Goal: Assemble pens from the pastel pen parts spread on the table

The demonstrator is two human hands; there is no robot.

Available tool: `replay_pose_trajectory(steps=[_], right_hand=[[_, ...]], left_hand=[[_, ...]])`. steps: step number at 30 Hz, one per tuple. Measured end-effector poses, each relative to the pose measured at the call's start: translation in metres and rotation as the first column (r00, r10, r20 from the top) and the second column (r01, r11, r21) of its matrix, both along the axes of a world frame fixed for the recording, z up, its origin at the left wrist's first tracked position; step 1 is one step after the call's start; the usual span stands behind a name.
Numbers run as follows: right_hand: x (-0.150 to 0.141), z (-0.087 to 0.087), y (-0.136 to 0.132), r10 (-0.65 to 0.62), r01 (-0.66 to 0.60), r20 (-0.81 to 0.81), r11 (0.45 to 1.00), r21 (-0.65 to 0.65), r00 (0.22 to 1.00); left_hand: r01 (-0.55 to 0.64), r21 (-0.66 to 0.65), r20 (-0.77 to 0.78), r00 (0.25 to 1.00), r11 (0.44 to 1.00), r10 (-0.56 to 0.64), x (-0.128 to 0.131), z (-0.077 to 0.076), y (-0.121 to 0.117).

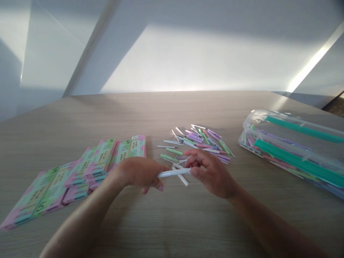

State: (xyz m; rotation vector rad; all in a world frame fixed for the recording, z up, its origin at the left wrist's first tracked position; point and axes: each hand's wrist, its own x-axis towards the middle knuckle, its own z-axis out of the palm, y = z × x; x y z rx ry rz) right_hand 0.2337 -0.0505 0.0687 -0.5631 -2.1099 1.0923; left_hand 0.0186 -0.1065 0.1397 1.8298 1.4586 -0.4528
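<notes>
A white pen [174, 172] lies level between my two hands above the table. My left hand [142, 173] is closed round its left end, with the back of the hand hiding most of the grip. The fingertips of my right hand [208, 172] pinch its right end. Just behind the hands spreads a loose pile of pen parts [196, 138], with purple, green, white and pink barrels and thin refills. A white stick-like piece [183, 180] lies on the table right below the pen.
Pink and green boxes [99, 159] marked with a 5 lie partly stacked at the left. At the right sits a clear plastic case [295, 157] with teal strips, holding many coloured pens. A white wall [188, 57] rises behind the wood-grain table [161, 107].
</notes>
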Motion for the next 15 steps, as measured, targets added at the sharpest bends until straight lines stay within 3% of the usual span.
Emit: replay_pose_trajectory(steps=[4,6,11,15], right_hand=[[0.021,0.003,0.029,-0.264,0.251,-0.128,0.962,-0.111,0.956],[0.027,0.001,0.037,-0.289,0.279,-0.097,0.954,-0.109,0.952],[0.017,-0.004,0.019,-0.029,0.036,0.155,0.998,-0.046,0.988],[0.002,0.000,-0.004,0.081,-0.087,0.194,0.996,0.024,0.978]], left_hand=[[-0.017,0.000,0.000,1.000,1.000,0.017,-0.002,-0.002,0.001],[-0.020,0.001,0.002,1.000,1.000,0.020,-0.002,-0.003,0.002],[-0.010,0.001,-0.007,1.000,1.000,0.010,0.001,-0.004,0.004],[0.013,-0.003,0.005,1.000,1.000,-0.013,0.003,-0.004,0.004]])
